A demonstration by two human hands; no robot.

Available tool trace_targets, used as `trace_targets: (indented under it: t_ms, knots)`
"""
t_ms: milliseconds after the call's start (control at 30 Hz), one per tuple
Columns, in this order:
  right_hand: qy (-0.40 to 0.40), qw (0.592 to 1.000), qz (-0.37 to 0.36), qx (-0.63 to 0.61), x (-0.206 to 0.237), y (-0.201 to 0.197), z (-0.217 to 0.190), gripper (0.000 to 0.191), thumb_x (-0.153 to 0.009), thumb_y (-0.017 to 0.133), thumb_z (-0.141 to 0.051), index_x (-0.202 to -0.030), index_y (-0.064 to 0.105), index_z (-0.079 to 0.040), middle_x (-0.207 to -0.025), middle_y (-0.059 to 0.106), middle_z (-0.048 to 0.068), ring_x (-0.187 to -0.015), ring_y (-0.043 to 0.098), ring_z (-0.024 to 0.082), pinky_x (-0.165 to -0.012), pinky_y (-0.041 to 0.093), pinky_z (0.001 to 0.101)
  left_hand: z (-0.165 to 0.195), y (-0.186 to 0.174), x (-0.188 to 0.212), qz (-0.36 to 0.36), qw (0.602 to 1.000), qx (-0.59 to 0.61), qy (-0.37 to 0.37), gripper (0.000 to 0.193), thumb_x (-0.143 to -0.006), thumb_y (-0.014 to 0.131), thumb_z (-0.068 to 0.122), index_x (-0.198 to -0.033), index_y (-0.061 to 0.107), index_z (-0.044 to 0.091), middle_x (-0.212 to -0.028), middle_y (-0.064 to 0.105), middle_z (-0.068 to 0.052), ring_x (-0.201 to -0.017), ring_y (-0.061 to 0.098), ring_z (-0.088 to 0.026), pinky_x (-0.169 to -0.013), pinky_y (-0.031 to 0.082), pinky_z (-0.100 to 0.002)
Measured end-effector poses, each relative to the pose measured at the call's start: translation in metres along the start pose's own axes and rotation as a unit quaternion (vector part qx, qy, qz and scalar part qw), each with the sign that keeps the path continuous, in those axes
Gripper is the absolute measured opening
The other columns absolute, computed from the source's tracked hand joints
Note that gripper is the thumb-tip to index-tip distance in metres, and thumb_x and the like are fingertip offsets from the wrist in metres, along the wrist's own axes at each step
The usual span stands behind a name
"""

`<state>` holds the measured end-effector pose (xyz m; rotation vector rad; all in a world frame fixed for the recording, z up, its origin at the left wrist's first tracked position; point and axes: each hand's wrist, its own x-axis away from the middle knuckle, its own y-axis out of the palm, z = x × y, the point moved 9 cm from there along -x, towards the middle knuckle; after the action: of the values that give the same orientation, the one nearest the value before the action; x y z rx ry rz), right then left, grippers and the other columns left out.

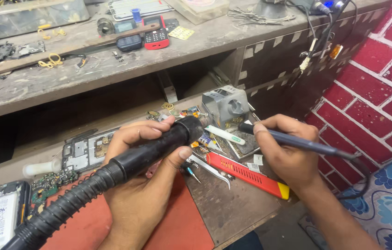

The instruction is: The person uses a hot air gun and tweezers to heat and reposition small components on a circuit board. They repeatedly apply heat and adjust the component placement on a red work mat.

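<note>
Head view: left hand (142, 178) fingers wrap the black hot-air wand (154, 148); right hand (286, 155) fingers pinch a dark soldering iron (297, 142) like a pen.

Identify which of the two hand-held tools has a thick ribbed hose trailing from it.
The black hot-air wand in the left hand. Its thick ribbed hose runs off lower left, while the slim dark pen-like iron in the right hand trails only a thin cable.

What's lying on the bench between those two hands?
In the head view, between the left hand and right hand lie metal tweezers and a red and yellow tool.
</note>
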<state>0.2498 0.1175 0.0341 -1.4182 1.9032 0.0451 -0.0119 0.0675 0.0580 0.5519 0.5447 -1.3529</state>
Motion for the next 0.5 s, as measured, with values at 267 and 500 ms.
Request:
trace_targets:
  t_ms: [267,500]
  knots:
    - [-0.010,0.999,0.008,0.032,-0.0011,0.0001,-0.0018,0.014,-0.091,0.072,-0.012,-0.093,0.077,0.001,-0.063,0.069,0.005,-0.055,0.061,0.006,-0.050,0.045,0.0233,-0.0024,0.0001,0.0000,0.001,1.000,-0.008,-0.007,0.040,-0.087,0.080,-0.006,-0.114,0.052,0.003,-0.123,0.061,-0.010,-0.130,0.065,-0.025,-0.115,0.056,-0.040]
    - [0.005,1.000,0.015,0.015,-0.0012,0.0018,0.0005,0.015,-0.091,0.072,-0.013,-0.097,0.077,0.000,-0.067,0.071,0.004,-0.060,0.063,0.004,-0.053,0.047,0.0219,-0.0040,-0.0008,0.0003,0.006,1.000,-0.003,-0.018,0.040,-0.085,0.080,-0.006,-0.113,0.052,0.003,-0.123,0.060,-0.010,-0.130,0.066,-0.025,-0.113,0.057,-0.040]
